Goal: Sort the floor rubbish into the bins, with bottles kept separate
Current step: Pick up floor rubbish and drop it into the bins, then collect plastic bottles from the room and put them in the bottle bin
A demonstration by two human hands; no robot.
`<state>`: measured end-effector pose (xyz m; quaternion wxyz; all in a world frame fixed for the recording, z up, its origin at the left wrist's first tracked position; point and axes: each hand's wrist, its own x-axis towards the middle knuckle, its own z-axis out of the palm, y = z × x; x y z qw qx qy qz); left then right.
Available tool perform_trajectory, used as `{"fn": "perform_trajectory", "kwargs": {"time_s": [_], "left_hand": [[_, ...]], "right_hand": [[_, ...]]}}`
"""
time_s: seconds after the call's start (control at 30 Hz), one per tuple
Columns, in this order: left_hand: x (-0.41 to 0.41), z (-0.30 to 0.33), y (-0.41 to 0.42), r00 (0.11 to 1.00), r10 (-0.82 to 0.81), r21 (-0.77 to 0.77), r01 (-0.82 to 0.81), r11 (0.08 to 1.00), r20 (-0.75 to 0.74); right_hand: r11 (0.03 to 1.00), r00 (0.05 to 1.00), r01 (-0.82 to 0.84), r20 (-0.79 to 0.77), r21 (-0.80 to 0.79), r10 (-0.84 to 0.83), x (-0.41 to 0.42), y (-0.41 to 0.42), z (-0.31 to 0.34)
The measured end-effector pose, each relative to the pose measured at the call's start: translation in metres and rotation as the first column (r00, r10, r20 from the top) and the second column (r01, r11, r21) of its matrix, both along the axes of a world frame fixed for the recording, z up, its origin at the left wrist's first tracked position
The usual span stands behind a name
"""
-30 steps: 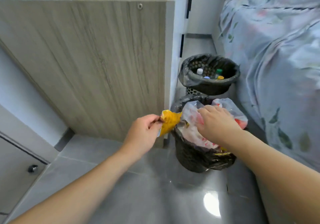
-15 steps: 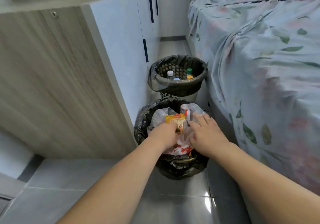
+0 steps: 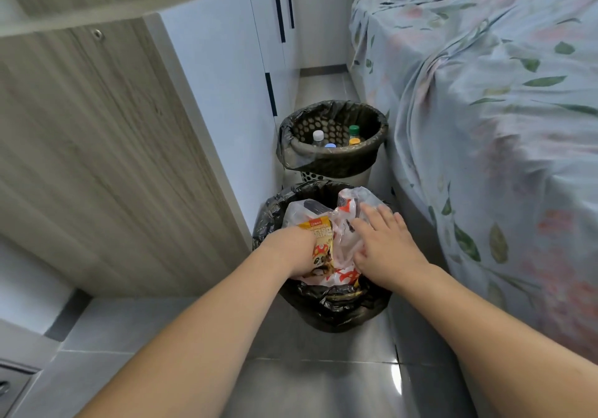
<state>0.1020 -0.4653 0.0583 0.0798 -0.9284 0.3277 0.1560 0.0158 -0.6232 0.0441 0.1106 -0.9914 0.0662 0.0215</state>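
so your left hand grips the yellow snack wrapper, shoving it into the near bin; right hand, fingers flat, presses the plastic bag down. bottles kept sep in far bin.

A home bedroom: a bed under a leaf-and-flower printed sheet stands beside a white wardrobe, wood-grain cabinet and grey tiled floor.

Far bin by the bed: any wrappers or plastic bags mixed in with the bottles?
No, the far bin shows only bottle tops inside its black liner, with no wrapper or bag among them.
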Motion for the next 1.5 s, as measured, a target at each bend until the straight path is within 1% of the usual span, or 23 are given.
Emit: {"fn": "perform_trajectory", "kwargs": {"time_s": [0.17, 0.27, 0.47, 0.57, 0.87, 1.0, 1.1, 1.2, 1.3, 1.37, 1.5], "left_hand": [[0.002, 0.014, 0.011, 0.993, 0.019, -0.177, 0.002, 0.984, 0.117], [0.001, 0.022, 0.021, 0.982, 0.077, -0.309, -0.019, 0.951, 0.174], [0.006, 0.035, 0.041, 0.977, 0.048, -0.465, 0.055, 0.884, 0.206], [0.011, 0.034, 0.046, 0.979, 0.041, -0.497, 0.064, 0.865, 0.197], [0.029, 0.025, 0.029, 0.975, 0.011, -0.536, 0.113, 0.837, 0.224], [0.048, 0.035, 0.009, 0.962, 0.007, -0.551, 0.150, 0.821, 0.271], [0.061, 0.056, -0.006, 0.955, 0.001, -0.551, 0.171, 0.817, 0.298], [0.067, 0.109, -0.019, 0.945, -0.011, -0.555, 0.200, 0.808, 0.326], [0.071, 0.200, -0.034, 0.952, -0.030, -0.544, 0.200, 0.815, 0.305], [0.071, 0.284, -0.047, 0.956, -0.043, -0.548, 0.204, 0.811, 0.292], [0.064, 0.492, -0.069, 0.968, -0.025, -0.612, 0.178, 0.771, 0.250]], "right_hand": [[1.000, 0.999, -0.004, 0.046, 0.004, 0.004, -0.003, 0.004, 0.018], [1.000, 0.997, 0.000, 0.079, 0.031, -0.002, -0.006, 0.010, 0.031], [0.998, 0.991, 0.021, 0.131, 0.055, -0.028, -0.009, 0.022, 0.054], [0.998, 0.988, 0.033, 0.151, 0.047, -0.039, -0.008, 0.026, 0.061], [0.992, 0.987, 0.107, 0.115, 0.074, -0.115, 0.004, 0.022, 0.065], [0.981, 0.980, 0.171, 0.087, 0.091, -0.179, 0.019, 0.011, 0.073], [0.972, 0.975, 0.210, 0.053, 0.102, -0.216, 0.028, 0.003, 0.092], [0.967, 0.971, 0.220, 0.061, 0.131, -0.229, 0.035, -0.010, 0.142], [0.963, 0.966, 0.237, 0.073, 0.126, -0.248, 0.036, -0.023, 0.230], [0.954, 0.958, 0.268, 0.073, 0.134, -0.279, 0.032, -0.032, 0.307], [0.944, 0.943, 0.303, 0.100, 0.132, -0.317, 0.016, -0.053, 0.500]]}}
